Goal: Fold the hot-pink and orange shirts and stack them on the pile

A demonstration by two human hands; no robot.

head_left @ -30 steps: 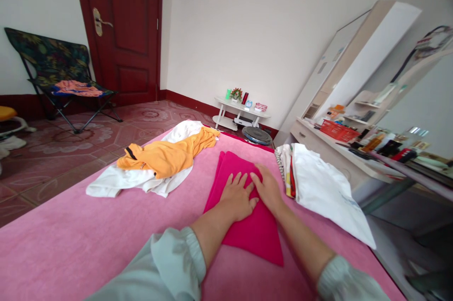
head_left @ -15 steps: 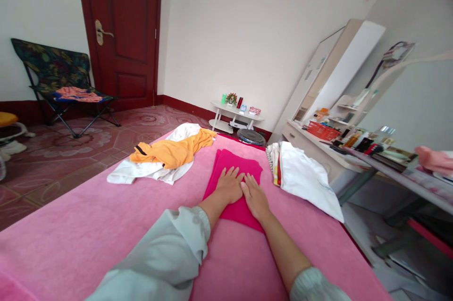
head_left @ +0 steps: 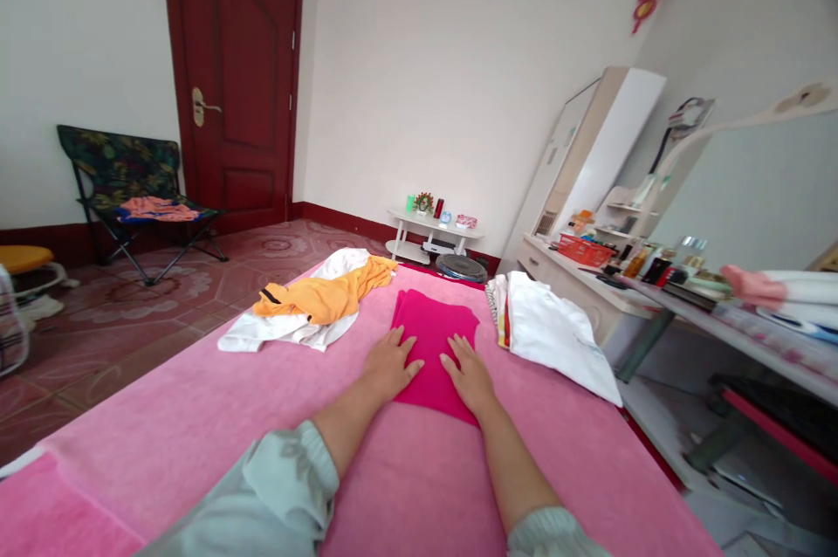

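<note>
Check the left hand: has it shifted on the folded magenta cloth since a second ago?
Yes. The left hand has slid toward the left edge of the folded magenta cloth, apart from the right hand; earlier they touched mid-cloth.

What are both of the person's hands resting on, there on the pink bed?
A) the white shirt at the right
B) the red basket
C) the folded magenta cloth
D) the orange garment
C: the left hand and right hand both lie flat on the folded magenta cloth, while the orange garment lies apart to the left.
</note>
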